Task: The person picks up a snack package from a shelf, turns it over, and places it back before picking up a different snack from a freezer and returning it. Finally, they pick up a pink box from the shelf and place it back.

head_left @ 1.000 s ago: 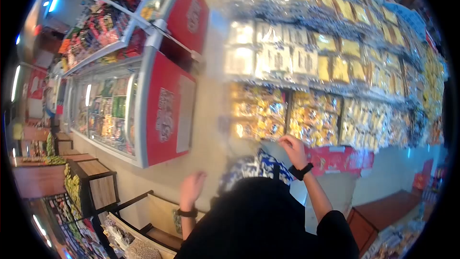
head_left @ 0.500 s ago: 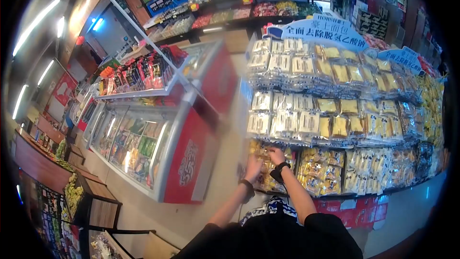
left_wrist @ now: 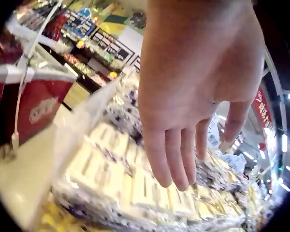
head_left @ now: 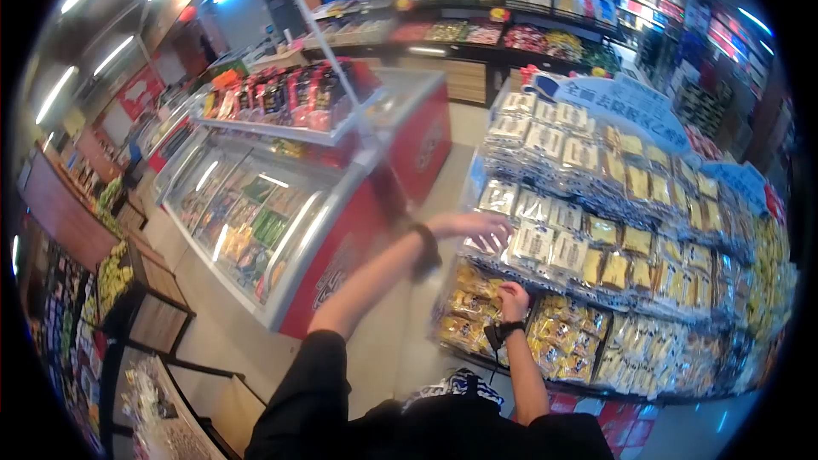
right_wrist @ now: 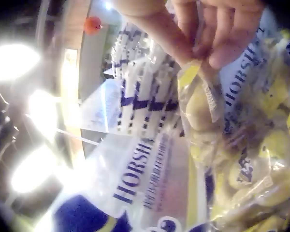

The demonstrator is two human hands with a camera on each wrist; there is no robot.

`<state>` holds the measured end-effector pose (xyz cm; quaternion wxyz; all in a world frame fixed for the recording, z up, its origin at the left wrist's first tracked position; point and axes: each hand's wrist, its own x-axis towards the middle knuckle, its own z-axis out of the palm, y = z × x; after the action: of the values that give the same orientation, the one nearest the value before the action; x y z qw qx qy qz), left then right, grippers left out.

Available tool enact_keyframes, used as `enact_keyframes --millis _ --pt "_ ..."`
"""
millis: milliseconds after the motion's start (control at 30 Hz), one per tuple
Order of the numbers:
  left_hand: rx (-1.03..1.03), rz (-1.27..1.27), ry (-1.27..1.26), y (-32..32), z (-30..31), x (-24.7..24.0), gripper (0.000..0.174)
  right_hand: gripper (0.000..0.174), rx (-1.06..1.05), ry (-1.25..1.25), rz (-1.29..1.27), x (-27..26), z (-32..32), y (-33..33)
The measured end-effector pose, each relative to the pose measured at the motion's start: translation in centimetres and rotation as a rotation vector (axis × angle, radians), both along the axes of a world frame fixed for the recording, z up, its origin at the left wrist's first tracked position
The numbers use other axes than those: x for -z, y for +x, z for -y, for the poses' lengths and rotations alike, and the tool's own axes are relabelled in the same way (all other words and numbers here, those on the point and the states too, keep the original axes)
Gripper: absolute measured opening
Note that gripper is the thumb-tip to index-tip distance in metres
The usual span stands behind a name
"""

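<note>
My right hand [head_left: 514, 300] is low over the front bin at the left end of the bread display. In the right wrist view its thumb and fingers pinch the top edge of a small clear-wrapped bun [right_wrist: 200, 108] with yellow on its wrapper. More wrapped buns [right_wrist: 275, 145] lie beside it. My left hand [head_left: 477, 228] reaches out over the left end of the middle tier, fingers extended and holding nothing. Below its fingertips in the left wrist view are white-labelled bread packs [left_wrist: 147, 188] in clear plastic.
A red-sided glass-top freezer [head_left: 341, 264] stands left of the display, across a narrow strip of floor [head_left: 400, 311]. Tiers of packed bread [head_left: 626, 179] rise ahead under a blue sign [head_left: 626, 106]. Wooden produce stands [head_left: 153, 290] are at the far left.
Both hands came up to the front bin. My left hand then moved forward over the middle tier, while the right stayed at the bin. The head view has swung up and left.
</note>
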<state>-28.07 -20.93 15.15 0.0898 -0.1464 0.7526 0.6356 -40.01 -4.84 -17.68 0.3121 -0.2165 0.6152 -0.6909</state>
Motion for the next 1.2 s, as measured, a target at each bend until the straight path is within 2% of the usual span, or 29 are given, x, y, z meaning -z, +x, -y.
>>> enact_keyframes --millis 67,133,233,267,300,333,367,433,500,567,633,733,833,867,967,1000,1100,1200 --pt "-0.129 -0.022 -0.155 2.0 3.5 -1.5 0.035 0.010 0.007 -0.033 0.051 -3.6 -2.0 0.9" --pt "-0.333 -0.079 -0.327 5.4 7.4 -0.6 0.032 0.010 0.010 -0.058 0.061 -8.5 -4.0 2.7" --pt "-0.698 -0.196 -0.133 12.0 6.3 1.9 0.030 0.011 0.046 -0.113 0.116 -12.8 -6.7 5.3" --pt "-0.659 -0.286 -0.161 14.1 6.5 4.8 0.028 0.010 -0.007 -0.142 0.124 -14.5 -7.7 6.1" --pt "-0.633 -0.435 0.110 16.9 4.9 7.5 0.020 0.010 -0.059 -0.172 0.134 -16.1 -8.6 7.2" --pt "-0.659 -0.408 -0.049 19.6 1.2 6.9 0.025 0.010 -0.085 -0.150 0.171 -17.0 -9.5 8.2" --pt "-0.533 -0.415 0.017 22.6 -0.7 9.7 0.038 0.010 -0.111 -0.129 0.210 -17.8 -10.1 9.5" --pt "-0.693 -0.413 0.209 28.1 -7.9 12.8 0.046 0.012 -0.179 -0.140 0.289 -19.7 -10.5 12.6" --pt "-0.858 -0.382 0.304 32.8 -14.7 14.4 0.043 0.014 -0.330 -0.081 0.284 -20.1 -10.5 15.4" --pt "-0.878 -0.098 0.384 36.0 -18.5 18.3 0.046 0.012 -0.490 0.020 0.228 -20.6 -9.9 19.1" --pt "-0.982 -0.065 0.521 38.9 -22.1 20.1 0.043 0.010 -0.690 0.091 0.165 -19.2 -8.4 22.9" --pt "-1.225 -0.082 0.669 41.6 -25.9 18.0 0.040 0.011 -0.971 0.170 0.204 -20.4 -6.7 29.8" --pt "-1.354 -0.303 0.802 45.1 -27.9 15.7 0.038 0.011 -1.176 0.145 0.212 -19.9 -5.5 36.0" --pt "-1.430 -0.347 0.833 46.6 -28.5 17.1 0.039 0.010 -1.227 0.119 0.201 -19.8 -5.2 38.1" --pt "-1.644 -0.499 0.696 51.4 -30.8 19.6 0.040 0.012 -1.314 0.128 0.207 -20.0 -4.2 43.4" --pt "-1.734 -0.435 0.707 52.3 -30.8 17.3 0.041 0.017 -1.374 0.143 0.167 -18.5 -3.8 44.6" --pt "-1.819 -0.264 0.660 56.0 -31.6 16.9 0.038 0.024 -1.473 0.168 0.027 -16.1 -3.2 48.4" --pt "-1.991 -0.441 0.579 58.7 -32.0 15.3 0.032 0.027 -1.573 0.200 -0.186 -15.7 -2.1 52.0"
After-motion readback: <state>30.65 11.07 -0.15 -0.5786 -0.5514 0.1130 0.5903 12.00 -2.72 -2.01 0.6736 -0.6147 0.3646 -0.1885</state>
